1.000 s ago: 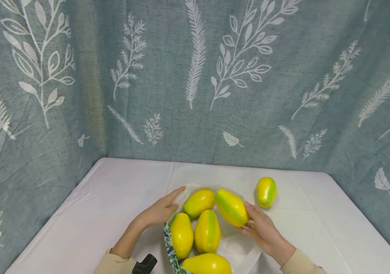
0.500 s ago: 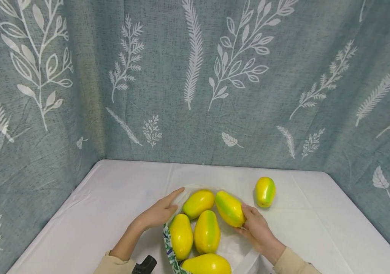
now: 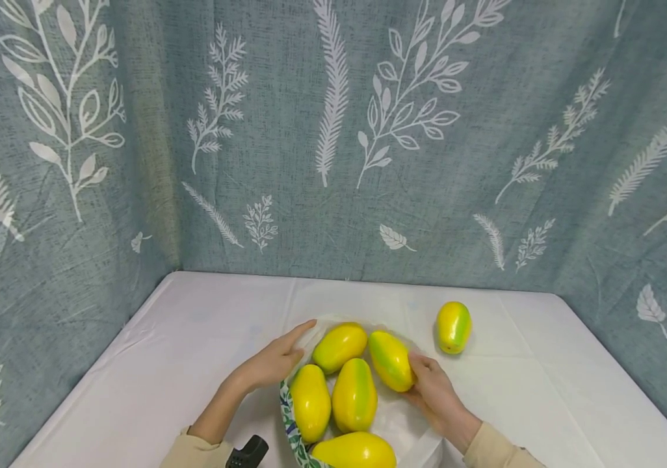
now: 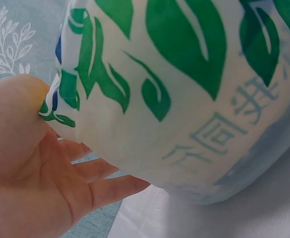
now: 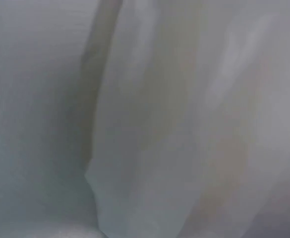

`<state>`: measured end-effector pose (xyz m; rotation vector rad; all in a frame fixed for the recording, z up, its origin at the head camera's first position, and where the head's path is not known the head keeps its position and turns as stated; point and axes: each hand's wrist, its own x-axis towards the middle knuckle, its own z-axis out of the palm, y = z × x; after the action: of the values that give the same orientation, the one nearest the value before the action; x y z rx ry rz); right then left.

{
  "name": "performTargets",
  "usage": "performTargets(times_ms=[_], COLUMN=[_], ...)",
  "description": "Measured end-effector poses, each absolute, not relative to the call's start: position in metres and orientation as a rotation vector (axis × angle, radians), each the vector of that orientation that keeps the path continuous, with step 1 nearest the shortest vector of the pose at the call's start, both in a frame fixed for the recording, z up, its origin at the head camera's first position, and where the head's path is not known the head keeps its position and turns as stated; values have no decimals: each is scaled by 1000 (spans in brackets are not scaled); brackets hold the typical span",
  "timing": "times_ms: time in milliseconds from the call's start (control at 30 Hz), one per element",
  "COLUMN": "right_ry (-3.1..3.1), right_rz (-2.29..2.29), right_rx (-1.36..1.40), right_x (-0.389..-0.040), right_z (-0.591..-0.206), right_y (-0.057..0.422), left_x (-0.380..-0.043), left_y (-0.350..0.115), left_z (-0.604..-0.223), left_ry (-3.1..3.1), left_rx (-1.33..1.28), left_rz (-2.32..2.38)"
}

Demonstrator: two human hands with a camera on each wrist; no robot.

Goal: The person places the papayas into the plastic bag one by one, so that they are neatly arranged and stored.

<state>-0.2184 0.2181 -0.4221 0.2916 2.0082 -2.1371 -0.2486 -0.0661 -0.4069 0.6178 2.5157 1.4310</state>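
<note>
A white plastic bag [image 3: 394, 422] with a green leaf print and lettering stands with its mouth facing up. My left hand [image 3: 272, 361] holds its left rim; in the left wrist view the thumb of my left hand [image 4: 30, 163] lies over the rim and the fingers sit against the outer wall. Inside the bag, my right hand [image 3: 435, 390] grips a yellow-green papaya [image 3: 391, 361] at its right side. Several other papayas lie in the bag, among them one in the middle [image 3: 355, 395]. In the right wrist view, pale bag film [image 5: 184, 124] hides the right hand.
Another papaya [image 3: 454, 327] lies on the white-covered table [image 3: 210, 312], behind and right of the bag. A blue-grey curtain [image 3: 310, 162] with a white leaf pattern hangs behind and at both sides. A black device [image 3: 247, 452] is worn at the left wrist.
My right hand has moved left and slightly down with its papaya, lowering it deeper into the bag. The left hand keeps its place on the rim.
</note>
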Motion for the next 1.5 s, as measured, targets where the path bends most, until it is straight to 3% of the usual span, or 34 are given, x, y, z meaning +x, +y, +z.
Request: performTargets(times_ms=[900,1500], right_ry=[1757,1907], right_rz=[-2278,-2105], right_rx=[366,133], right_x=[-219,-215], right_z=[-416,-388], right_y=[216,233], left_x=[-251,-251], left_y=[-70,-69], left_z=[-409,-409], left_ry=[2502,2504], left_rx=[664,644], left_rz=[1403,1419])
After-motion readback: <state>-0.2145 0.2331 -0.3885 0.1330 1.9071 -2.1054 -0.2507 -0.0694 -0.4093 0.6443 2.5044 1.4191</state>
